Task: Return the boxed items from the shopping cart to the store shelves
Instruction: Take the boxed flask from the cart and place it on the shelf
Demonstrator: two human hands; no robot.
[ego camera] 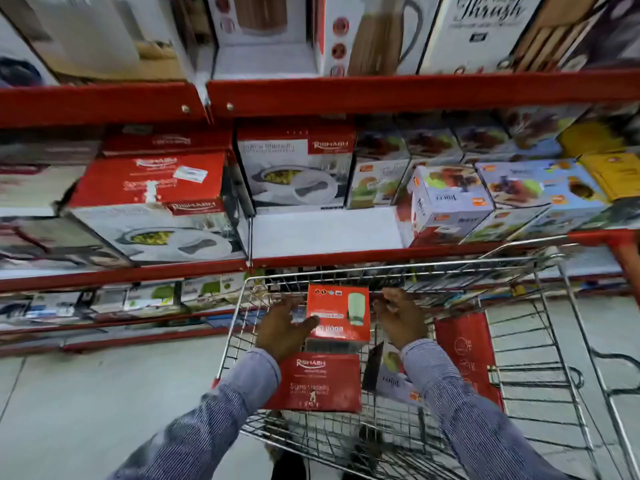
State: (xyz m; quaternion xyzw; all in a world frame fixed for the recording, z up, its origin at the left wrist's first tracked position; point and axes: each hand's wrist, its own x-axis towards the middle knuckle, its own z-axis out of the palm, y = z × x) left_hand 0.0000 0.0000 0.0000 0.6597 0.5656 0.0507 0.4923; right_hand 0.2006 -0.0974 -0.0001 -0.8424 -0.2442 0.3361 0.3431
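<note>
A wire shopping cart [540,348] stands against the red store shelves [381,95]. Inside it, a small red box picturing a jar [341,311] sits between my hands. My left hand [284,332] grips its left side, thumb across the front. My right hand [398,317] is curled at its right side; contact with the box is hard to tell. Below it lies a red Rishabh box [318,382]. A white juicer box [393,375] and a tall red box [464,355] also sit in the cart.
The middle shelf holds Rishabh casserole boxes [156,202] at left and stacked juicer boxes [450,199] at right, with a bare white gap [325,232] between them. The top shelf carries jug boxes [374,32]. Lower shelves at left hold small packs. Grey floor lies at left.
</note>
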